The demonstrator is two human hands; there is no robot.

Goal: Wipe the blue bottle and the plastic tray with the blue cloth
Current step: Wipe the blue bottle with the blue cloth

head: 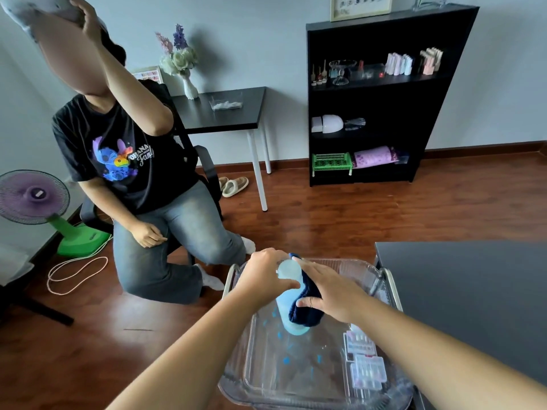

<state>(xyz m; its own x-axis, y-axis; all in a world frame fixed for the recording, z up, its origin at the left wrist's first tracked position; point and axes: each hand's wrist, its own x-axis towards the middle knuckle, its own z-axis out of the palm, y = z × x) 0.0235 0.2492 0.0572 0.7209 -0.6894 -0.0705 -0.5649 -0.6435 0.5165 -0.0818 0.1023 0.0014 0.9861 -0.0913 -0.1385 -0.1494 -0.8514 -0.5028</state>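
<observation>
A pale blue bottle (286,310) stands upright inside the clear plastic tray (266,377), which rests on a small cart. My left hand (263,275) grips the bottle near its round white top. My right hand (330,290) presses a dark blue cloth (306,307) flat against the bottle's right side. The cloth hides much of that side.
Clear boxes of small items (365,361) lie in the tray's right part. A dark table (461,291) stands close on the right. A seated person (133,173) is near on the left. A fan (35,196) and a cable (77,273) are at far left.
</observation>
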